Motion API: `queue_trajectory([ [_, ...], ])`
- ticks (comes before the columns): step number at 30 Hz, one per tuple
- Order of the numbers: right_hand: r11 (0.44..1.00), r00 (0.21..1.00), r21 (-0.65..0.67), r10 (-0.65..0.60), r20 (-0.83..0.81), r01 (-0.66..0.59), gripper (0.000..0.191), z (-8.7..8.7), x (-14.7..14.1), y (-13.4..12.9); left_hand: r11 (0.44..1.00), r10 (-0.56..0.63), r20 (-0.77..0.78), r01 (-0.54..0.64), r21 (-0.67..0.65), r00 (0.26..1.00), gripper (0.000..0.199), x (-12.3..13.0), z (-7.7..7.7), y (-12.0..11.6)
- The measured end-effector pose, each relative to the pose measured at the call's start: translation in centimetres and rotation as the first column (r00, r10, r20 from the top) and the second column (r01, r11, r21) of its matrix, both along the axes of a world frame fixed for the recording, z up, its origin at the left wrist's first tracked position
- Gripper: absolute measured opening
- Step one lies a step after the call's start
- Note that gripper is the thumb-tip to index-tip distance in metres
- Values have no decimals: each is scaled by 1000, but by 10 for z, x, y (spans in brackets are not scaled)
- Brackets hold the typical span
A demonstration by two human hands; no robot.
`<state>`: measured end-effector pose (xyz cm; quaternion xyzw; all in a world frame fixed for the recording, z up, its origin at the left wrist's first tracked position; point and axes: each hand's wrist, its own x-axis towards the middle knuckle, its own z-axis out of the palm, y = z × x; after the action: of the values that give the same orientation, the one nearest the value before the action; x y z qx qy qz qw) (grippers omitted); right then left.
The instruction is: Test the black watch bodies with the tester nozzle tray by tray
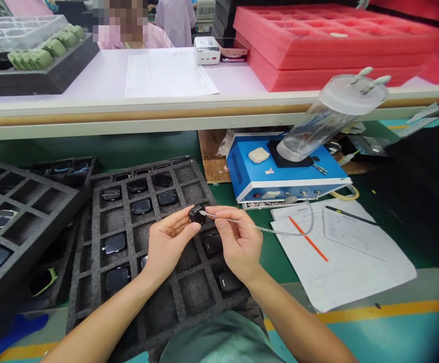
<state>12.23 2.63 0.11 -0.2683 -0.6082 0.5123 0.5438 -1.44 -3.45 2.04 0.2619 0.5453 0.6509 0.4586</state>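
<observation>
My left hand [168, 242] pinches a small black watch case [197, 214] above the middle of a dark foam tray [140, 307]. Beside it, my right hand [242, 242] has its thumb and fingers closed round the end of a clear thin tube [272, 232], whose tip touches the side of the case. The tube curves back up to the front of a blue box-shaped device [291, 181]. Several black watch cases, one of them a dark square [141, 206], lie in the tray's compartments under and around my hands.
More foam trays [49, 196] with watch cases are stacked on the left. Papers [340, 272] with an orange stick and a pen lie on the right. A clear cylinder [318, 126] leans on the blue device. Behind a shelf [91, 118] holding red foam trays [318, 50] sits a person.
</observation>
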Motion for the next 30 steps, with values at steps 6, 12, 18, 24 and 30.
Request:
queue_trajectory([
  [6,1000,1000,4,-16,-20,16,10,0,0,1,999,-10,-19,10,32,1000,38,0,-2,1],
  [12,1000,1000,-1,-18,-21,18,10,0,0,1,999,-4,-34,5,41,999,37,0,-2,1],
  [18,1000,1000,-6,-21,-22,21,10,0,0,1,999,2,-48,0,38,999,37,0,-1,1],
  [24,1000,1000,-6,-28,-4,27,10,0,0,1,999,6,-48,-4,42,999,37,1,-1,1],
  [30,1000,999,-20,-8,-35,7,10,-1,-1,1,999,16,-102,-11,48,995,35,0,-2,0],
])
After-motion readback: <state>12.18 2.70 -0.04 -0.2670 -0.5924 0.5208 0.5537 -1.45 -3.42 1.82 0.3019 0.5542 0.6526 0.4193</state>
